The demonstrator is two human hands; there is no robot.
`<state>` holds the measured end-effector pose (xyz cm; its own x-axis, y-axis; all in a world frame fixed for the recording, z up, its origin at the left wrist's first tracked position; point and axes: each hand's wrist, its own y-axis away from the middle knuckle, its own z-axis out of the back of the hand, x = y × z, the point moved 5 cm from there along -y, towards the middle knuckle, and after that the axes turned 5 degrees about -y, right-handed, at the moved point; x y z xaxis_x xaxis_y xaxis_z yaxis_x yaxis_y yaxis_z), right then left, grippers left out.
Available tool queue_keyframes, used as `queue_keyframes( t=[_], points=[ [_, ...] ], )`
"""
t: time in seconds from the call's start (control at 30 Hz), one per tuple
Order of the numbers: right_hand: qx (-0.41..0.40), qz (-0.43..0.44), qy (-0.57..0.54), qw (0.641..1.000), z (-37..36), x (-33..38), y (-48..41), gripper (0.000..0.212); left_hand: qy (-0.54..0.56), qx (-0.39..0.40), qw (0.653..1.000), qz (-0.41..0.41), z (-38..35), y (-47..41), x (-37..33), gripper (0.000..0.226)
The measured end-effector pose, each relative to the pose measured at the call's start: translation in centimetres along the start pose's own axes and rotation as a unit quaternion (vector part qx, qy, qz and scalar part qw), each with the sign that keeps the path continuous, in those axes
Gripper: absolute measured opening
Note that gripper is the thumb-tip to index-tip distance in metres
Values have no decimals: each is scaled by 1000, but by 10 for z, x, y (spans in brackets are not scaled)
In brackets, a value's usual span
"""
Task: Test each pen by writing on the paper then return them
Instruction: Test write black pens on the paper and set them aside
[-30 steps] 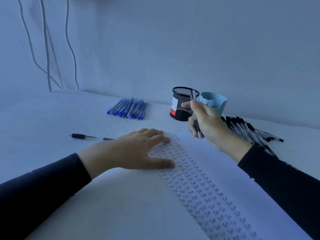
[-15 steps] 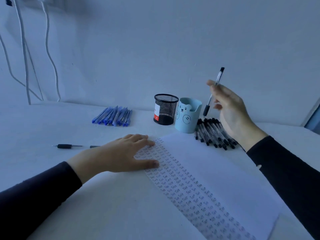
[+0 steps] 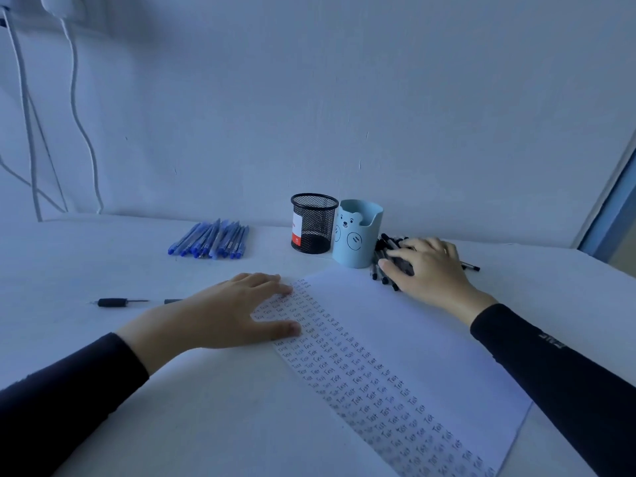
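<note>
Paper (image 3: 406,339) lies under left hand (image 3: 223,315) (right hand (image 3: 430,270) on black pens (image 3: 388,243)).

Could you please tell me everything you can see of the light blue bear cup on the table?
The light blue bear cup stands upright near the wall, just beyond the far corner of the paper. It looks like smooth plastic, with a bear face and two ears at its rim and a smiley face on its side. The black mesh cup stands close at its left, and the black pens under the right hand lie close at its right. No pen shows above its rim.
</note>
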<state>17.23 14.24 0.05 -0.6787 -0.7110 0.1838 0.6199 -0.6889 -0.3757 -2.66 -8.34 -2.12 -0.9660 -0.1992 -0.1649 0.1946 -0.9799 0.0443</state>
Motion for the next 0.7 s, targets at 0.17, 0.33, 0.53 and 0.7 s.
queue_keyframes(
  t=[0.17,0.33,0.53,0.7],
  points=[
    [-66,27,4,997,1,15,-4,59,16,-5,1000,-9,4,0,3,84],
    [-166,136,-51,975,7,57,1,36,91,-78,993,21,38,8,36,30],
    [-132,247,-116,953,-14,87,-6,34,106,-38,988,102,64,28,71,21],
    [-180,268,-89,942,-19,92,-4,28,40,-2,993,112,61,28,78,13]
  ],
)
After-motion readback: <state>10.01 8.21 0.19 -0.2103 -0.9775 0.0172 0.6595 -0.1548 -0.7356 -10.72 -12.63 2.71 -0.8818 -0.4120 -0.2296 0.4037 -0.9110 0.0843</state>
